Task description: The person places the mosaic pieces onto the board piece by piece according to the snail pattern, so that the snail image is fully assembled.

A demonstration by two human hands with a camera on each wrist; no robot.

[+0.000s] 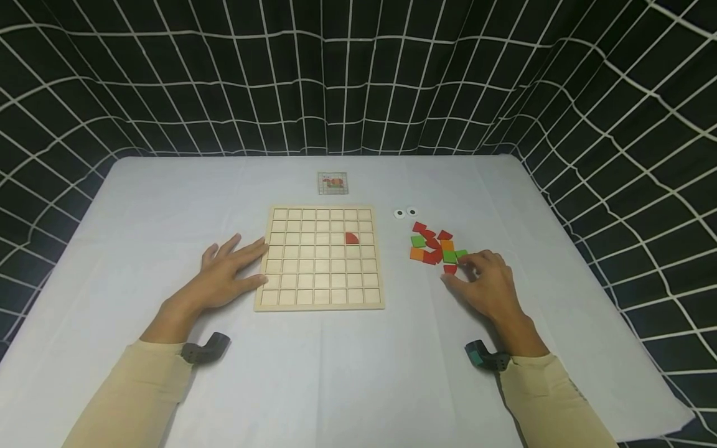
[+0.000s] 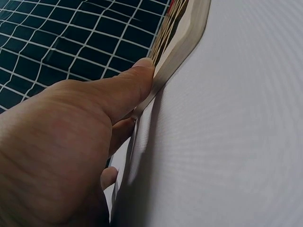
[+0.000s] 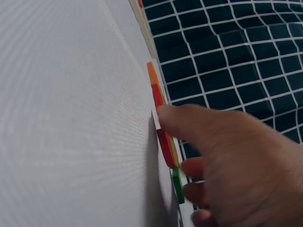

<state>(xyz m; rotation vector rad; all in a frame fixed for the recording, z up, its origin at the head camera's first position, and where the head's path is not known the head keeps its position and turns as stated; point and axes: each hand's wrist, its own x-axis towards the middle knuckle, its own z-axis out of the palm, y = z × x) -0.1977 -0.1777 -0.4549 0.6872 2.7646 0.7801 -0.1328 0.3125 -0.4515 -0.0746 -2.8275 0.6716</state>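
My left hand rests along the left edge of a square wooden grid board, its fingers spread and its thumb on the rim. In the left wrist view the thumb touches the board's pale wooden side. One red quarter-round piece sits in a cell at the board's upper right. On the right, my right hand reaches over a loose pile of flat pieces, thumb and fingers apart. A red piece lies near its thumb tip, and a green piece lies by its fingertips.
Red, orange and green pieces lie spread right of the board. Two round eye pieces are above them. A small picture card lies behind the board. Dark netting surrounds the white table.
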